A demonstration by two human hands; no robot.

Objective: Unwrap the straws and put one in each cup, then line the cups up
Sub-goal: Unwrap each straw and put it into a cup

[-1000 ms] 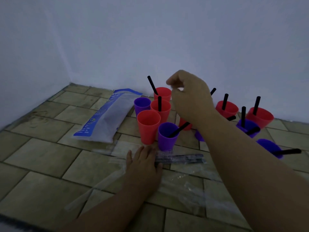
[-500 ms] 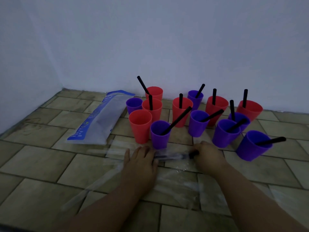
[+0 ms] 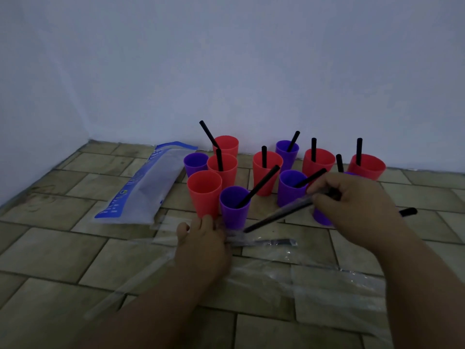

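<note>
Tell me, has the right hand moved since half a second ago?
Yes. The right hand has risen off the floor and gone right, away from the front purple cup, pinching a wrapped straw.

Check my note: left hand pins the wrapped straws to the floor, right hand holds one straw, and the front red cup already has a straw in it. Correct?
Not quite: in the head view the front red cup has no straw in it. The rest holds: the left hand pins the wrapped straws to the floor, and the right hand holds one straw.
</note>
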